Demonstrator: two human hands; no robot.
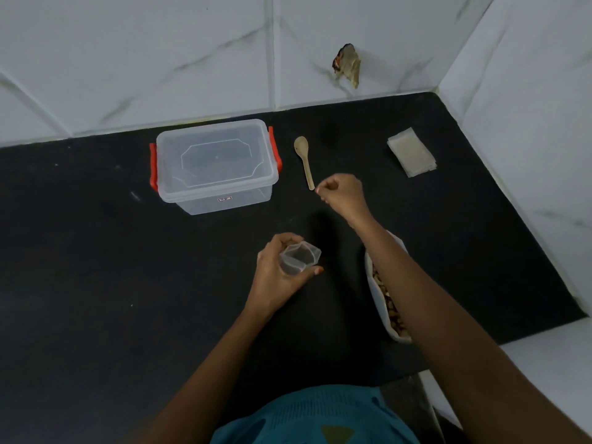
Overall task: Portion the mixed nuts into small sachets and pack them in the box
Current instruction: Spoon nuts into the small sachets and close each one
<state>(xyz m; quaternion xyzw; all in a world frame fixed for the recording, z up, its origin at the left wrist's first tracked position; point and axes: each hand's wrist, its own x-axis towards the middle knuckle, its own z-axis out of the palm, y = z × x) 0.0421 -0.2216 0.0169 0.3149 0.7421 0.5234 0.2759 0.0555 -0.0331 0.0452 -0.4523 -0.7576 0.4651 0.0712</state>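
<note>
The left hand (278, 277) held a small clear sachet (299, 256) above the near middle of the black countertop (96, 251). Its fingers and thumb were curled round the sachet's sides, and the mouth was spread open and facing up. Nothing could be made out inside the sachet.

The right hand (342, 193) was stretched farther out, with its fingers curled in together. The fingertips were right at the near end of the handle of a wooden spoon (304, 158). Whether they pinched the handle or only came up beside it could not be told. The spoon lay flat on the counter with its bowl pointing toward the far wall.

Just left of the spoon stood a clear plastic box (214, 168). Its lid was on, and red latches (153, 171) showed at both ends.

A white bag (374, 283) of mixed nuts (392, 312) lay open on the near right, partly hidden under the right forearm. At the far right, near the corner, sat a flat stack of sachets (411, 152), well apart from both hands.

White marbled wall tiles (160, 59) rose behind and to the right of the counter. One tile on the far wall had a broken brownish patch (347, 64). A teal garment (304, 418) showed at the bottom edge.
</note>
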